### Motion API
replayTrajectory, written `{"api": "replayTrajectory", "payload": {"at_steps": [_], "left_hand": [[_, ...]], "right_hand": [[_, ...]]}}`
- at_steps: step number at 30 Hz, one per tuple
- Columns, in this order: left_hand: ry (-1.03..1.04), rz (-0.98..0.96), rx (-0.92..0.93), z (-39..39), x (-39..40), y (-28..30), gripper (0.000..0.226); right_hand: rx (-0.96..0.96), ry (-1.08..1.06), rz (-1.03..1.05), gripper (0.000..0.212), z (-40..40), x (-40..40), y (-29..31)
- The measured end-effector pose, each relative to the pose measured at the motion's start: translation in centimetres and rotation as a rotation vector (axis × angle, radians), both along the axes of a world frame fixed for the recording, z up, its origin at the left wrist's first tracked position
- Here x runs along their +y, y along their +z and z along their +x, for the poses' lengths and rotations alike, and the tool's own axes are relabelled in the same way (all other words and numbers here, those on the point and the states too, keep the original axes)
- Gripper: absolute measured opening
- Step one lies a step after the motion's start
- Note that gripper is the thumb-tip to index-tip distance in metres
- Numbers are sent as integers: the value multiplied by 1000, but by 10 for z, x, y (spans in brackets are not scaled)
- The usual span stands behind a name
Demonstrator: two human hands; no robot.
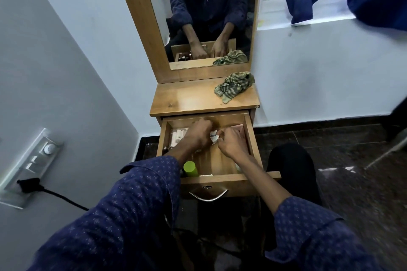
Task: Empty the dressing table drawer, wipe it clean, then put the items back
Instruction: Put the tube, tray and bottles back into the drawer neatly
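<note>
Drawer (250,136) of the dressing table is standing pulled out below the bench (189,99), with both hands reaching into its far half. Left hand (199,133) and right hand (231,142) are curling their fingers around a small white polish tin (214,136); each grip looks closed on it, though the fingers are hiding most of it. Judging by size, the tin is light, rigid and probably smooth, best pinched at its rim. A green-capped bottle (190,169) is standing at the near left corner, pale tubes (178,136) are lying along the left wall, and a striped cloth (234,87) is waiting at the bench's far right corner.
</note>
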State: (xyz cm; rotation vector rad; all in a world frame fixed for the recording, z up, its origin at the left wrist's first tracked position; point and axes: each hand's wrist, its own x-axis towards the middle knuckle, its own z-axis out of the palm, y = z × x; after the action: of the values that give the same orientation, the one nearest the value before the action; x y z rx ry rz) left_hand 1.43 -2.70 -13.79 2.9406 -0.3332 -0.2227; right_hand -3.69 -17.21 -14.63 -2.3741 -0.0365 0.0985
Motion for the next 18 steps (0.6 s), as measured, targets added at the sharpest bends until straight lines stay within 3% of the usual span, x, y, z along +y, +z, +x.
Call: {"api": "replayTrajectory", "payload": {"at_steps": [12, 18], "left_hand": [[-9, 94, -103, -24, -14, 20, 17], [-57, 136, -225, -46, -9, 36, 21]], "right_hand": [[-7, 82, -137, 33, -5, 1, 3], [-94, 70, -13, 25, -9, -2, 17]]}}
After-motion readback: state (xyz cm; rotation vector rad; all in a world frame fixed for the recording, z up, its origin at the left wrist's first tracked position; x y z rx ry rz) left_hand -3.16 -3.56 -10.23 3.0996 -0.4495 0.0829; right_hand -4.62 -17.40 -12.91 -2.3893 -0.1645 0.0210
